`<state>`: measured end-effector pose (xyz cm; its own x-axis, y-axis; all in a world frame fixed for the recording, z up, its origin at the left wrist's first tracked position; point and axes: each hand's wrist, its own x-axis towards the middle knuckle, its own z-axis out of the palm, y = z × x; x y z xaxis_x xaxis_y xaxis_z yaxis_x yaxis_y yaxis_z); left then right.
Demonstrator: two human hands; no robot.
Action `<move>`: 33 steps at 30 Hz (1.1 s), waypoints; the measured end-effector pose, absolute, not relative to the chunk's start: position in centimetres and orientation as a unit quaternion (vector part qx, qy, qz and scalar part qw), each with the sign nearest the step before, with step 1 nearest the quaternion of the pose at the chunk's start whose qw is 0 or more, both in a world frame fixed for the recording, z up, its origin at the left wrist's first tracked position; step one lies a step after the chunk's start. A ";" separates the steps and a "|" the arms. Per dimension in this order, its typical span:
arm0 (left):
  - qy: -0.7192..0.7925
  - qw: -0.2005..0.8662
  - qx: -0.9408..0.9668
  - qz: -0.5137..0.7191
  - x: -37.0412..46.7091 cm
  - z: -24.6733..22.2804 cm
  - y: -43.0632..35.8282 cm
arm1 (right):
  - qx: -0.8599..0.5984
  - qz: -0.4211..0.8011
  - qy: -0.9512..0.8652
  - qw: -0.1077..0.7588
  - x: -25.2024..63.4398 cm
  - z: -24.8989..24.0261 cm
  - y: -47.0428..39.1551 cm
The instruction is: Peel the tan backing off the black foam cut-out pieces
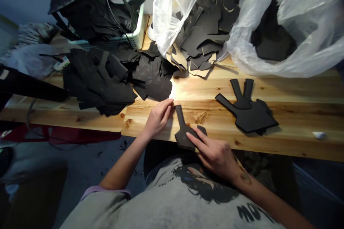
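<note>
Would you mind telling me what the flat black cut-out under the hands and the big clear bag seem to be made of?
Flat black cut-out piece: probably thin foam or synthetic leather sheet; matte, clean-cut edges, lying flat under the right hand and beside the left hand. Large clear bag: thin plastic film; glossy, crinkled, translucent.

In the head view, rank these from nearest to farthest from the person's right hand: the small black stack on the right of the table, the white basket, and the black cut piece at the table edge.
From the right hand:
1. Black cut piece, under its fingertips at the table's near edge.
2. Small black stack, to the right on the table.
3. White basket, far back on the left.
</note>
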<state>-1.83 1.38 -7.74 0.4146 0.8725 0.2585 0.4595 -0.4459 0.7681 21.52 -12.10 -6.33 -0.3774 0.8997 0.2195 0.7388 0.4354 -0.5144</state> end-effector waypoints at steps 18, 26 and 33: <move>0.420 0.523 0.558 0.488 3.1 -5.4 0.6 | -0.545 0.661 -0.095 0.506 22.9 -3.8 -12.1; 0.487 0.015 0.858 0.161 -5.8 -6.5 7.0 | -0.666 0.033 -0.665 0.336 31.0 -2.7 -11.9; 0.391 -0.073 0.906 0.145 -6.2 -7.0 8.9 | -0.650 0.082 -0.702 0.280 30.1 -1.1 -6.5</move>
<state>-6.20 8.94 -6.95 0.6512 0.6880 0.3205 0.7303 -0.6829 -0.0180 30.11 -6.48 -1.14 0.0007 0.9580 0.2866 0.8663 0.1426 -0.4788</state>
